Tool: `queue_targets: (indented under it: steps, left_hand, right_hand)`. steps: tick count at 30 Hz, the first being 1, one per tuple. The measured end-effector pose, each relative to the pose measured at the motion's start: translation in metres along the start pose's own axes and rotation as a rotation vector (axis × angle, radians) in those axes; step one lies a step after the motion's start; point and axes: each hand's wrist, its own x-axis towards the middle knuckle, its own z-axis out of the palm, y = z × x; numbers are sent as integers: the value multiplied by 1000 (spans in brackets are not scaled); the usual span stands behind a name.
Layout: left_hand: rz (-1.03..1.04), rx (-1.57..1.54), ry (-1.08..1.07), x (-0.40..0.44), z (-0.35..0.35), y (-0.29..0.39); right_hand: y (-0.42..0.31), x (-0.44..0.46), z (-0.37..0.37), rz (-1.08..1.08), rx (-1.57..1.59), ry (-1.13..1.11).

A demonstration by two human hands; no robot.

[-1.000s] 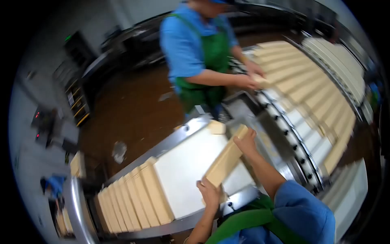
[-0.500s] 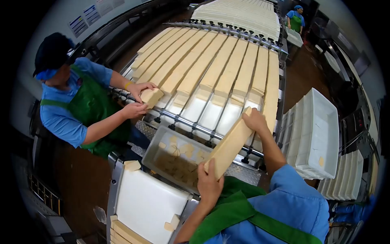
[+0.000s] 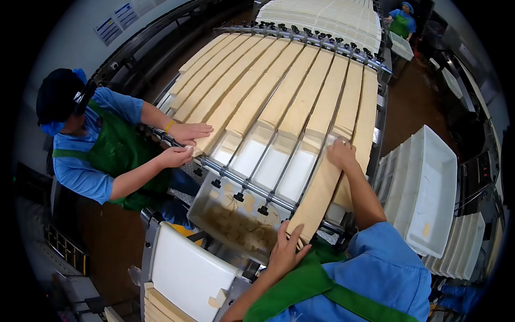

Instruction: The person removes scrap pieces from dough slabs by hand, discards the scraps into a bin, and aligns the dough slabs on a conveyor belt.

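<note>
A long stack of pale dough sheets lies slanted over the front rail of the wide conveyor. At its near end my left hand is wrapped round the stack. My right hand grips its far end, fingers bent over the top, beside the row's front edge. Several long rows of dough sheets run side by side up the conveyor, parted by thin metal rods. To the right of my stack, another row reaches down under my right forearm.
A co-worker in a green apron stands left, hands at the leftmost rows. Below the rail sits a bin of dough scraps. A white belt carries dough at bottom left. White trays stand at right; another person is far back.
Both my hands have carried the stack from the lower belt to the wide conveyor and lowered it over the rail. The co-worker's piece has moved down to the end of a row.
</note>
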Motion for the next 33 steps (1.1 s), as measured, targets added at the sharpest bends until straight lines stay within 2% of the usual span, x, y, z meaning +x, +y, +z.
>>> queue_targets:
  steps: [7,9,10,12,14,16,18,19,21,23,24,25,27,29,32,33]
  left_hand:
    - [4,-58,-97,37,13,2]
    - [68,-76,-79,60,24,-7]
    - [129,-98,-64,64,28,-10]
    - [112,-126,-56,68,31,-14]
    - [79,-151,-39,65,29,-18]
    - [100,-212,-12,56,22,-28]
    - [31,-232,101,42,5,-34]
    - [4,-260,189,34,-4,-38]
    - [-43,-245,403,9,-5,-64]
    - [-180,-236,489,-14,-18,-80]
    - [-199,-107,502,-26,-20,-93]
    - [-323,-88,537,-37,-27,-91]
    - [-510,-47,588,-64,-27,-111]
    - [-568,62,636,-104,-17,-145]
    - [-1077,379,768,-163,-15,-168]
    - [-1224,439,788,-185,-13,-174]
  right_hand:
    - [8,7,6,-101,-76,209]
    - [5,-1,13,-151,-65,548]
    - [3,-12,20,-155,-65,541]
    - [-5,-37,28,-379,110,600]
    - [-16,-83,18,-656,463,379]
    - [-21,-134,13,-897,490,225]
    - [-23,-169,0,-1124,282,124]
    - [-24,-173,8,-1186,303,82]
    - [-17,-175,21,-1089,31,271]
    - [-17,-168,23,-1075,75,293]
    - [-15,-166,27,-1074,83,257]
    - [-16,-169,28,-1110,91,241]
    - [-17,-173,24,-1000,76,199]
    - [-7,-167,38,-983,35,244]
    - [-23,-174,31,-816,-105,323]
    - [-22,-172,37,-854,-109,307]
